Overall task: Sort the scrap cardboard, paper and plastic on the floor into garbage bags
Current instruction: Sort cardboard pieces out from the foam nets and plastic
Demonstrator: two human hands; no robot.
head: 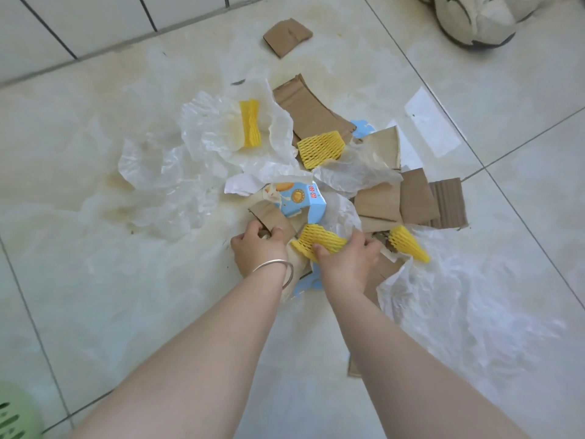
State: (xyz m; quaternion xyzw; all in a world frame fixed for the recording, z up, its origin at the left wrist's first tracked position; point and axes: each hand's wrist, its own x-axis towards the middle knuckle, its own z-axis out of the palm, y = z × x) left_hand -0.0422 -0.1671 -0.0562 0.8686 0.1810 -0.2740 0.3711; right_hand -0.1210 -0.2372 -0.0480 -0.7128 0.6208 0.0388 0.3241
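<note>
Down on the tiled floor (95,312), a person works w/ both hands in the near edge of a scrap pile. Left hand (258,253), silver bangle (278,267) on the wrist, has its fingers curled over a brown cardboard scrap (269,217); right hand (346,264) pinches a yellow foam net (318,242) btwn thumb and fingers. Just beyond the hands sits a blue printed carton (300,198), then more cardboard pieces (411,201), three other foam nets, crumpled white paper and clear plastic sheets (164,172) spreading left and right. One cardboard bit (286,36) lies well apart, near the wall. No garbage bag is clearly in view.

Step in hand looks like gathering: picking pieces by type, sorting barely begun. Next move prob. calls for lifting each piece clear w/o dragging the plastic along, then carrying cardboard and foam to separate bags.
</note>
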